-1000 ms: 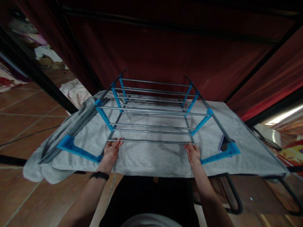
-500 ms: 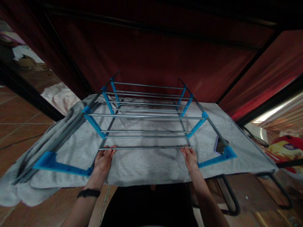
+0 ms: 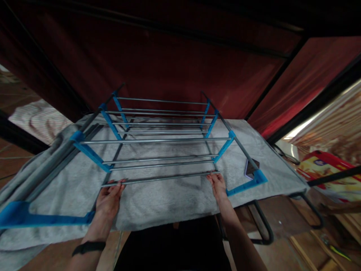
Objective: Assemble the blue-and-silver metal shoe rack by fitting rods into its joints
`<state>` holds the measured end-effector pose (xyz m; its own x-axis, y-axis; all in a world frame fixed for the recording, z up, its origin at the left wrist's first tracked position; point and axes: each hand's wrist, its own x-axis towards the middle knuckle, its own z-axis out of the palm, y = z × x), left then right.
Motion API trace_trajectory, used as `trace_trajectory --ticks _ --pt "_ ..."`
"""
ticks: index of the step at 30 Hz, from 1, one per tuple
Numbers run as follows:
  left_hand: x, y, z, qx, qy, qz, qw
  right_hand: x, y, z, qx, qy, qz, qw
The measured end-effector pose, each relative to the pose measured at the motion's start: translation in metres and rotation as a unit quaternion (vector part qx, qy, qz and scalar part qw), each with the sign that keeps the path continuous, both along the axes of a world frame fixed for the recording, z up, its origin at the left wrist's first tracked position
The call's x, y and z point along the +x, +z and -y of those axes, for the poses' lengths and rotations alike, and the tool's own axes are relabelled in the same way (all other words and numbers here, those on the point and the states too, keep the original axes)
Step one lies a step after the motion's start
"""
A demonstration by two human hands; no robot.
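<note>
A grey metal tube (image 3: 166, 177) lies crosswise near me, with a hand at each end. My left hand (image 3: 108, 201) pinches its left end, and a dark band circles that wrist. Fingers of my right hand (image 3: 217, 184) close on its right end. Beyond the tube stands a rack frame (image 3: 158, 141) of grey tubes joined by blue plastic brackets. The near left bracket (image 3: 47, 219) lies left of my left hand; the near right bracket (image 3: 246, 183) is just right of my right hand. Whether the tube touches either bracket, I cannot tell.
Grey cloth (image 3: 158, 203) covers the surface under the rack. Loose grey tubes (image 3: 64, 162) lie along its left side. A phone (image 3: 252, 168) rests by the near right bracket. Dark red panels (image 3: 158, 64) rise behind, and a red and yellow bag (image 3: 327, 169) is at right.
The view has turned to the right, so the rack sits further left in the picture. Both hands keep hold of the tube, which now slants, its left end lower in the picture.
</note>
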<state>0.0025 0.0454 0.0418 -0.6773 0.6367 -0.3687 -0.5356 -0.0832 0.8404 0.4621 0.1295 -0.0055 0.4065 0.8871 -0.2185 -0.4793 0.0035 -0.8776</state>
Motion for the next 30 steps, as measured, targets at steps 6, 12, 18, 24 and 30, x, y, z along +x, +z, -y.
trace_trajectory --ticks 6,12,18,24,30 --pt "-0.0043 -0.0019 0.0006 -0.001 -0.022 -0.015 1.0 -0.0013 0.0033 0.0006 0.001 0.015 0.011 1.0" --pt "-0.0089 -0.0054 0.0005 -0.021 -0.039 -0.049 0.998 0.0009 0.0047 0.0019 0.005 0.027 0.011 1.0" --pt "-0.0094 -0.0075 -0.0002 -0.012 -0.037 -0.035 0.999 0.0013 0.0027 0.0025 0.008 0.029 0.009 1.0" --pt "-0.0097 -0.0066 -0.0005 -0.014 -0.038 -0.02 0.999 0.0019 0.0055 0.0038 -0.001 0.028 -0.006 1.0" --pt "-0.0097 -0.0089 -0.002 -0.011 -0.026 -0.022 0.999 0.0014 0.0092 0.0045 0.007 0.03 -0.014 0.999"
